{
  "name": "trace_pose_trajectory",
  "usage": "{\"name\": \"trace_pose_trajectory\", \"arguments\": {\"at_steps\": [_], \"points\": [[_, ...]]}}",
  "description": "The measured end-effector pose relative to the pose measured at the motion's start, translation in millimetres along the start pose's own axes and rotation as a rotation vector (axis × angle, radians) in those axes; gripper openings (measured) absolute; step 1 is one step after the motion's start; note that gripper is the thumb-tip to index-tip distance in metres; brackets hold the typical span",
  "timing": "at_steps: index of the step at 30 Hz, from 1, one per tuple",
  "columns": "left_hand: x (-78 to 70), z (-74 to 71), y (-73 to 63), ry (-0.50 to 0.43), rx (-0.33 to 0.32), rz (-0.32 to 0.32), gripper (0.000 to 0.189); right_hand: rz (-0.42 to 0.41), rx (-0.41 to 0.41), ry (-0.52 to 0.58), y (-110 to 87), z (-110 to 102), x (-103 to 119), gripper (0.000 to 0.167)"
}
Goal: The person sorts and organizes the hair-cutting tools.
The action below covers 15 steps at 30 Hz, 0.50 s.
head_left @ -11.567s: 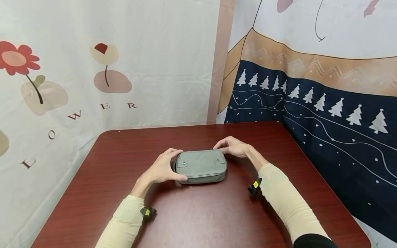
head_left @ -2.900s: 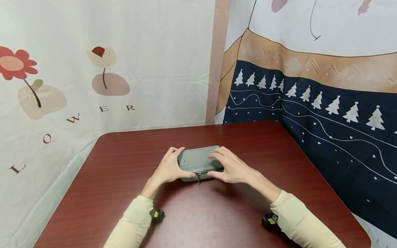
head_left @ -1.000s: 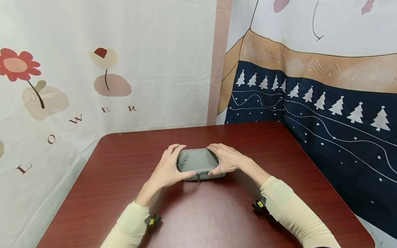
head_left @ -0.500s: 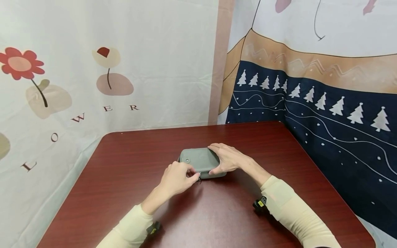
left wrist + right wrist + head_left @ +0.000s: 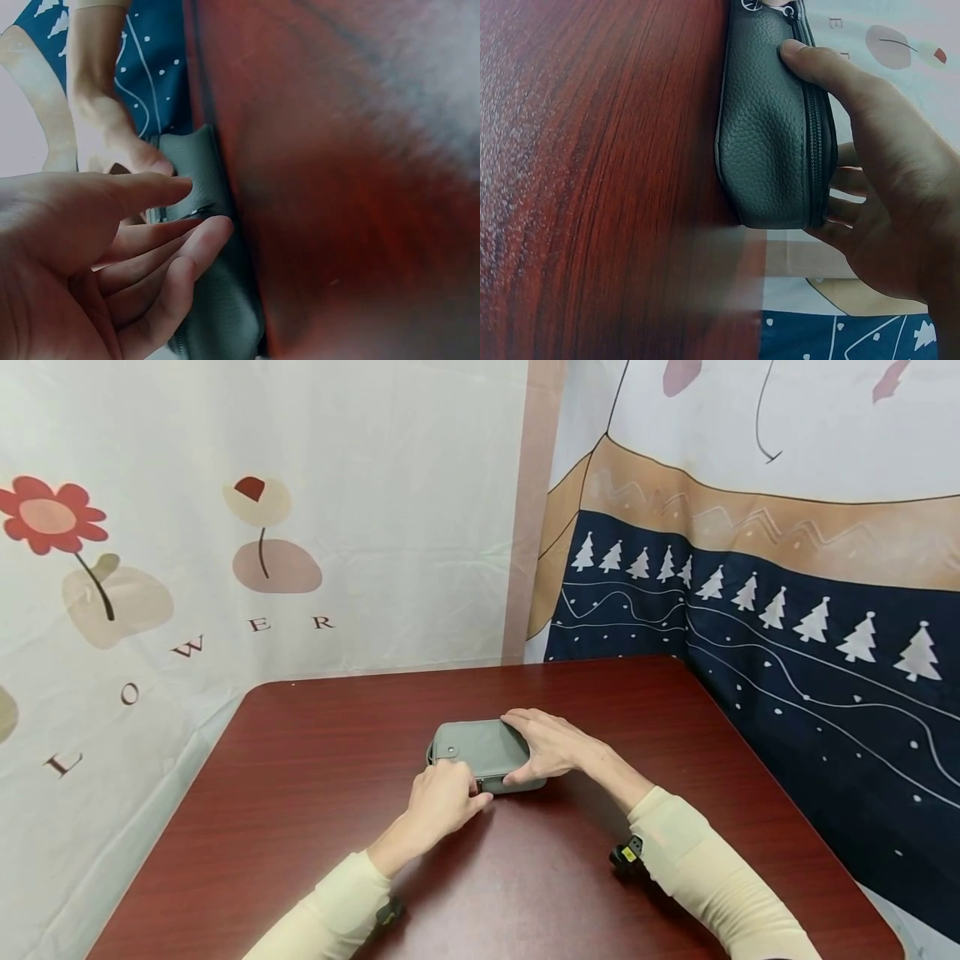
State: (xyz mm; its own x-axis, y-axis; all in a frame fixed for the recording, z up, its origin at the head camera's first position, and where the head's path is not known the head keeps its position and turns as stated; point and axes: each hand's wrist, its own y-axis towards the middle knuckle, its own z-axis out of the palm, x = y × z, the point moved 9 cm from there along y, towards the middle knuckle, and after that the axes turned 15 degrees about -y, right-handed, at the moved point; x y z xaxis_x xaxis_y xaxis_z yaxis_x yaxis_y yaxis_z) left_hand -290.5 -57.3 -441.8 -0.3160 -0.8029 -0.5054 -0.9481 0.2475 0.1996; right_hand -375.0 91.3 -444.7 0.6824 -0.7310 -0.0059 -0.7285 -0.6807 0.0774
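A grey-green leather pouch with a snap button and a zipper along its side lies on the dark red table. My right hand grips its right end, thumb on the front side and fingers behind, as the right wrist view shows. The left hand is at the front side, by the metal zipper pull. In the left wrist view the thumb stands a little apart from the bent fingers, and the pull lies at a fingertip. Whether it is held is unclear.
A white curtain with flower prints hangs behind the table. At the right a dark blue curtain with white trees borders the table edge. Small black wrist devices are on both sleeves.
My left hand has let go of the pouch's left end and moved to the zipper pull at the front. The right hand, earlier at the far right corner, now grips the right end and stays there.
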Motion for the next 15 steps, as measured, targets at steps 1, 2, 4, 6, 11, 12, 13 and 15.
{"name": "trace_pose_trajectory", "arguments": {"at_steps": [1,2,4,6,11,12,13,15], "points": [[-0.1,0.9,-0.3,-0.005,-0.011,0.009,0.045,0.002,0.002,-0.001,0.0,0.2,0.0,0.112],[0.4,2.0,-0.7,-0.013,-0.021,0.013,0.047,0.003,0.003,-0.001,-0.1,0.2,0.1,0.112],[4.6,5.6,-0.9,-0.031,-0.058,0.05,0.049,0.005,0.004,0.001,0.0,0.2,0.4,0.111],[4.5,5.6,-1.6,-0.046,-0.088,0.065,0.046,0.006,0.006,0.002,0.0,0.2,0.7,0.111],[2.8,3.1,-2.3,-0.058,-0.116,0.041,0.034,0.014,0.011,0.006,0.3,1.4,-0.6,0.111],[3.6,3.4,-2.1,-0.056,-0.115,0.035,0.033,0.015,0.013,0.008,0.2,1.6,-0.9,0.111],[4.2,3.6,-2.0,-0.054,-0.115,0.03,0.032,0.015,0.013,0.009,0.0,1.7,-1.2,0.111],[5.1,3.6,-2.3,-0.049,-0.112,0.021,0.031,0.013,0.011,0.013,-0.3,1.7,-1.5,0.111]]}}
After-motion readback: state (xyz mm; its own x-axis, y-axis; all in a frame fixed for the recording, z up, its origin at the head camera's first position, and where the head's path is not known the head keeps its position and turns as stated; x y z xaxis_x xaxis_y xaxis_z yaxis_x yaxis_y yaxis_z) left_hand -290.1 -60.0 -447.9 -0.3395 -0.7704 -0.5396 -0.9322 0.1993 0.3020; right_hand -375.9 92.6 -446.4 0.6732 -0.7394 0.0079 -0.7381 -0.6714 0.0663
